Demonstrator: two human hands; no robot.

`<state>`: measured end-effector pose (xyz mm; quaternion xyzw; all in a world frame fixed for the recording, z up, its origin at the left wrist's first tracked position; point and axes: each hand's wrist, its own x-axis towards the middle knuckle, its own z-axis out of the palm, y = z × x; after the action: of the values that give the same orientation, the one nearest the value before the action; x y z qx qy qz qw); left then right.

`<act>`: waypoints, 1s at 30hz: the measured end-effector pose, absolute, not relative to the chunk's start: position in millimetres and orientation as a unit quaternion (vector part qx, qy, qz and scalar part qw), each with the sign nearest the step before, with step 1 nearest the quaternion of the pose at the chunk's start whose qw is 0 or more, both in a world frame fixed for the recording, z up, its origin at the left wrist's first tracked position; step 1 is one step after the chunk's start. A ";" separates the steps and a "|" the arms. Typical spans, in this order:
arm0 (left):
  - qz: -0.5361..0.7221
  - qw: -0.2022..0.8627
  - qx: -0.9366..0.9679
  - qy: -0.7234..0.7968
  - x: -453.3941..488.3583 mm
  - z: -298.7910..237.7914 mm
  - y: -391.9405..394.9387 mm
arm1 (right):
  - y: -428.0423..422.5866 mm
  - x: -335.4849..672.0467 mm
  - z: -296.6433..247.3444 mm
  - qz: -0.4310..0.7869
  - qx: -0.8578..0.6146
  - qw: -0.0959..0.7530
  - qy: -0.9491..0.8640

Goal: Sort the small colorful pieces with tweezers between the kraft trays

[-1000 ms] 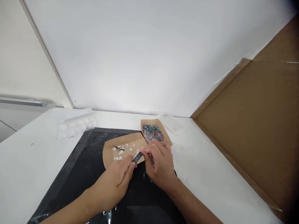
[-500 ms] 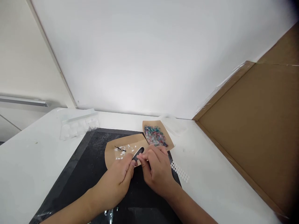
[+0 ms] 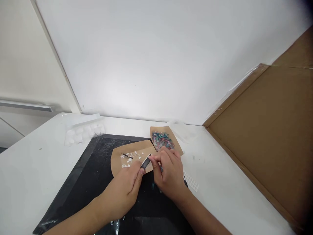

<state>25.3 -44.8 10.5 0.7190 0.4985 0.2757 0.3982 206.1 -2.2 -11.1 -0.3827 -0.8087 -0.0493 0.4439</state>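
Together over black mat (image 3: 93, 176) — left hand (image 3: 123, 191) pinching dark strip (image 3: 145, 162), right hand (image 3: 170, 174) curled, pinching its end

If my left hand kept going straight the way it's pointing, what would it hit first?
Likely the right hand, whose fingertips meet the left hand at the small dark piece; depth is unclear.

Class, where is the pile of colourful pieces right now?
In the head view, the colourful pieces lie on a brown paper just beyond the right hand.
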 end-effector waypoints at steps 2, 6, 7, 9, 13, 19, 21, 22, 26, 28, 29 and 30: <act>0.275 0.399 0.719 0.499 25.2 10.1 -44.6 | -3.1 205.9 -11.6 -0.034 -0.365 0.432 -0.824; 0.277 0.417 0.709 0.497 24.6 9.8 -44.6 | -3.1 205.4 -13.2 -0.025 -0.367 0.437 -0.821; 0.280 0.422 0.705 0.496 24.3 9.6 -44.7 | -1.9 205.8 -13.8 -0.022 -0.377 0.445 -0.812; 0.288 0.438 0.697 0.490 23.8 8.1 -44.9 | 1.1 207.6 -15.4 -0.004 -0.384 0.458 -0.802; 0.296 0.494 0.661 0.481 22.9 -1.0 -44.6 | 4.2 210.9 -18.9 0.042 -0.372 0.476 -0.796; 0.334 0.519 0.629 0.474 22.3 -10.2 -42.6 | -0.4 208.4 -18.6 0.041 -0.349 0.473 -0.808; 0.339 0.526 0.623 0.469 22.5 -10.6 -41.9 | -0.3 207.4 -18.0 0.014 -0.351 0.470 -0.810; 0.340 0.531 0.620 0.467 22.6 -10.9 -41.7 | 0.3 207.2 -17.9 -0.003 -0.360 0.471 -0.806; 0.343 0.533 0.617 0.465 22.9 -12.7 -41.8 | 2.5 207.8 -19.0 -0.029 -0.375 0.476 -0.795; 0.345 0.530 0.619 0.466 22.7 -13.5 -42.2 | 2.2 208.3 -19.9 -0.010 -0.353 0.465 -0.812; 0.345 0.529 0.619 0.466 22.5 -13.7 -42.4 | 1.9 208.6 -20.1 -0.005 -0.345 0.459 -0.819; 0.344 0.531 0.619 0.466 22.4 -13.8 -42.6 | 1.5 208.9 -20.2 -0.007 -0.344 0.455 -0.821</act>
<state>22.4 -42.6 -13.8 0.6189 0.4660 0.3435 0.5308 208.9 1.5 -20.2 -0.3442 -0.8214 -0.0070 0.4547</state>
